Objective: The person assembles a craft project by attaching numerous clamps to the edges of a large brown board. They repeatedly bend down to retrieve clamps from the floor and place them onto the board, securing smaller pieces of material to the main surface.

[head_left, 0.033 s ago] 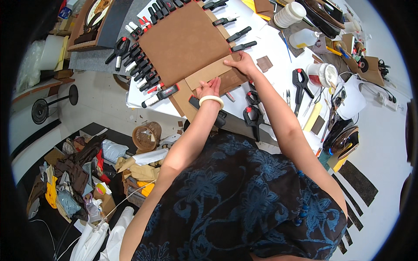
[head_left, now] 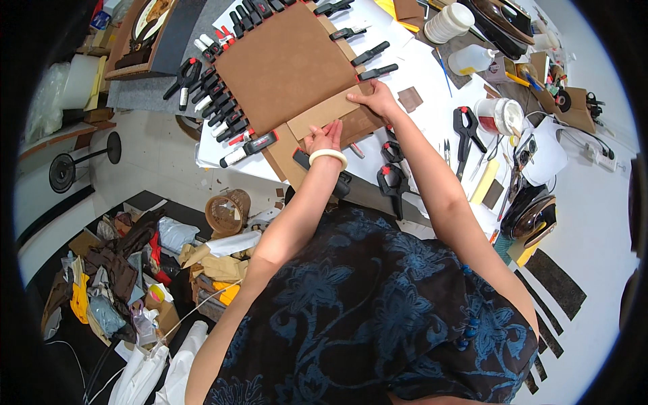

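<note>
A large brown panel point(head_left: 287, 64) lies on the table, its edges lined with several black spring clamps point(head_left: 219, 104). Along its near edge runs a tan strip of board or leather point(head_left: 320, 116). My right hand point(head_left: 379, 101) pinches the strip's right end, thumb on top and the other fingers hidden beneath. Near the strip's left part, my left hand point(head_left: 324, 139) has its palm turned up and its fingers stretched against the near edge. A cream bangle point(head_left: 328, 156) circles my left wrist. Below the strip, a darker brown piece point(head_left: 364, 123) shows between my hands.
Loose clamps point(head_left: 391, 182) hang at the table's near edge, and a big black clamp point(head_left: 466, 138) lies to the right. Beyond are a white tub point(head_left: 496, 116), a squeeze bottle point(head_left: 471, 59) and a thread spool point(head_left: 449, 23). A brown bin point(head_left: 227, 210) stands on the floor.
</note>
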A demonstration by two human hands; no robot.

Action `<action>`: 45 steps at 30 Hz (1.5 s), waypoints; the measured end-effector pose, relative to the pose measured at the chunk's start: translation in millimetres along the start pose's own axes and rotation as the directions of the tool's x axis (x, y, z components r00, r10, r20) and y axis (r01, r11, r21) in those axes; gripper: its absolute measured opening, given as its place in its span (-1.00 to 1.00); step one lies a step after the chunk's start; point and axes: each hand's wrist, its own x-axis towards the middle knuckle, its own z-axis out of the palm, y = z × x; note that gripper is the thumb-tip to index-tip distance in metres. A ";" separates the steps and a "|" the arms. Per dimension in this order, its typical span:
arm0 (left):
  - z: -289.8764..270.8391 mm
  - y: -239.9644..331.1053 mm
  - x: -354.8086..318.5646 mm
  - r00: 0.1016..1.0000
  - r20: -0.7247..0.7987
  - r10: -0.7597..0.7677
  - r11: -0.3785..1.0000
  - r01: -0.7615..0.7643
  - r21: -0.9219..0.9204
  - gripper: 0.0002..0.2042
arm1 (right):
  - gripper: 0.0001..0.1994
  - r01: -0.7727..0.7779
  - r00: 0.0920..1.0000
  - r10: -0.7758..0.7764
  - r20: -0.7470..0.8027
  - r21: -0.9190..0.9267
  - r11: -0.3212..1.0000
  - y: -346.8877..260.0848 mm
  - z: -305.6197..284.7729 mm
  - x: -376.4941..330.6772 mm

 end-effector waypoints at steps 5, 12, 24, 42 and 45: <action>-5.0 1.9 -3.7 0.999 0.044 0.013 1.000 -0.012 -0.027 -0.73 | -0.17 -0.010 0.999 0.008 0.035 0.063 0.998 -1.5 -1.7 0.1; -4.2 5.2 -0.2 0.998 0.066 -0.019 0.999 0.022 -0.045 -0.76 | -0.21 -0.014 1.000 0.014 -0.003 0.015 1.000 12.1 -2.6 12.3; -4.6 5.3 5.1 0.998 0.060 0.025 1.000 -0.026 0.013 -0.75 | -0.33 -0.043 0.999 0.044 -0.004 0.155 0.987 -15.8 1.2 -8.5; 3.0 24.5 0.1 0.992 0.011 -0.122 0.972 0.117 0.202 -0.35 | -0.40 -0.052 0.991 0.076 -0.114 0.203 0.978 -1.5 15.0 -1.6; 5.3 28.8 7.5 0.985 -0.014 -0.171 0.958 0.169 0.231 -0.32 | -0.40 -0.038 0.994 0.061 -0.095 0.230 0.972 -4.7 17.0 -2.9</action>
